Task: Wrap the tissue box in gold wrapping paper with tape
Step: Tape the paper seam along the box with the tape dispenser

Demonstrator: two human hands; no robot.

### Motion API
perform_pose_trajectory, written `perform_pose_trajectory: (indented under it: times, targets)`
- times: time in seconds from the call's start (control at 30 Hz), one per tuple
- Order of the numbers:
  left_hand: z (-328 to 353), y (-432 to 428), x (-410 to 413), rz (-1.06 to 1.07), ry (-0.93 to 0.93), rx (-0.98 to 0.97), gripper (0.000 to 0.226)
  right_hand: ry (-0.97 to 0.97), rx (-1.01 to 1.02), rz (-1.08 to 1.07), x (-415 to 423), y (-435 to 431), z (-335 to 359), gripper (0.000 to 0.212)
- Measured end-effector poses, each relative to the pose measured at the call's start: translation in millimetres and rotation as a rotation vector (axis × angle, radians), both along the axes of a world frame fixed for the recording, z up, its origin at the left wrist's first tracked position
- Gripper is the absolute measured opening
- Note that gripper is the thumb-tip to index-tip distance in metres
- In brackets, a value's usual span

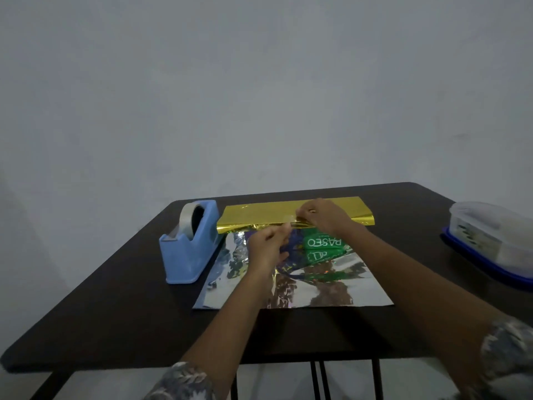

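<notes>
**Q:** Tissue box (pixel 323 243): where does it lie?

**A:** At mid-table, on the wrapping sheet. Its green printed face shows between your two hands, and its far part is covered by the gold fold.

**Q:** And reading from the near edge outward?

**A:** Nearest, your patterned sleeves (pixel 184 382) and bare forearms reach over the dark table (pixel 86 313). Next comes the gold wrapping paper (pixel 259 212), its silver underside up. The near flap lies flat on the table and mirrors the green print.

**Q:** What is the state of each hand?

**A:** Your left hand (pixel 266 246) has its fingers curled, thumb and fingertips pinching the near end of a clear strip of tape (pixel 289 219) at the folded edge. Your right hand (pixel 320 216), also curled, pinches the gold paper's edge on top of the box, just beside that strip. Whether it also touches the tape cannot be told.

**Q:** What lies to the sides and beyond?

**A:** To the left, just beside the sheet, stands a blue tape dispenser (pixel 187 255) carrying a roll of clear tape (pixel 186 216). To the right, at the table's edge and well apart from the paper, is a clear plastic container (pixel 490 241) on a blue base. Farthest is a plain grey wall (pixel 259 82).
</notes>
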State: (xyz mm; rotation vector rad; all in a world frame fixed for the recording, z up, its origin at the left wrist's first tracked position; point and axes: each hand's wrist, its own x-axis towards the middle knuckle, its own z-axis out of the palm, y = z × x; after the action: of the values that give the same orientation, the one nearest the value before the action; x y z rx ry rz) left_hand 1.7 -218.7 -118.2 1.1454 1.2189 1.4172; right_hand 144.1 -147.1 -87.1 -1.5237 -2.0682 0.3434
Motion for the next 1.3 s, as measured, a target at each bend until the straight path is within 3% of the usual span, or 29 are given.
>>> perform_pose_trajectory:
  times: [0.27,0.53,0.9,1.3]
  targets:
    - [-15.3,28.2,25.3,0.141,-0.122,-0.068,0.019,0.009,0.064,0.000,2.1,7.7,-5.9,0.035]
    - [-20.6,33.4,26.3,0.148,-0.121,-0.086,0.019,-0.002,0.114,-0.082,-3.7,5.8,-4.9,0.058]
    - [-26.0,42.4,25.4,0.159,-0.108,-0.113,0.019,-0.035,0.185,-0.164,-11.6,9.1,-6.7,0.038]
    - [-17.5,46.2,22.0,0.159,-0.201,-0.267,0.019,-0.012,0.075,-0.174,-14.4,13.9,-3.8,0.034]
